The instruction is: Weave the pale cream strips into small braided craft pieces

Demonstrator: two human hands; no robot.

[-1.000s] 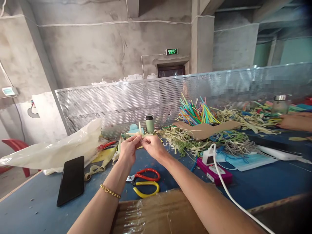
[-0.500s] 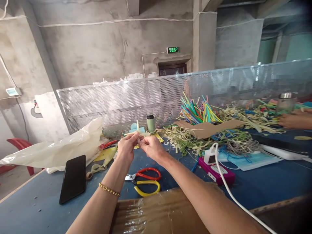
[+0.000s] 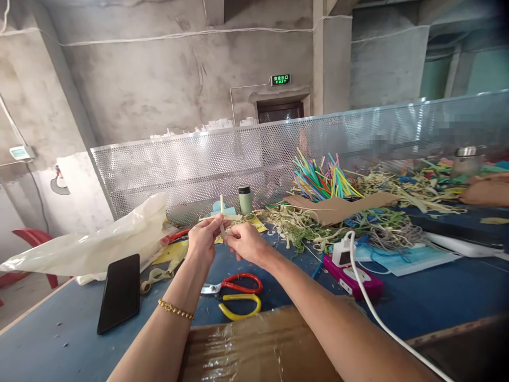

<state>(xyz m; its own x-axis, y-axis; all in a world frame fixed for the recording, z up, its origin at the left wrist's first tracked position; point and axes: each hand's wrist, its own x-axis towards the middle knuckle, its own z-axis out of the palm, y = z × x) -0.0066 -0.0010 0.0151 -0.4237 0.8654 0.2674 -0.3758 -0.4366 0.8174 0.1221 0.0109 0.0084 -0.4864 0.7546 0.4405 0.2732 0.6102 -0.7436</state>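
Observation:
Both my hands are raised over the blue table point(image 3: 55, 339), fingertips together. My left hand point(image 3: 203, 237) and my right hand point(image 3: 243, 241) pinch a small bundle of pale cream strips point(image 3: 222, 215). One strip sticks straight up and another lies across it. A gold bracelet point(image 3: 175, 309) is on my left wrist. Below my hands lie red-handled scissors point(image 3: 234, 286) and yellow-handled scissors point(image 3: 238, 307).
A black phone point(image 3: 118, 293) and a pale plastic bag point(image 3: 95, 244) lie at left. A green flask point(image 3: 245, 200), coloured strips point(image 3: 322, 183), tangled offcuts point(image 3: 314, 225), a magenta power bank with white cable point(image 3: 352, 281) and a cardboard box point(image 3: 254, 345) surround me. Another person's hand point(image 3: 485, 192) is at far right.
My hands have shifted slightly left and down while turning the strips. The upright strip now stands a little further left.

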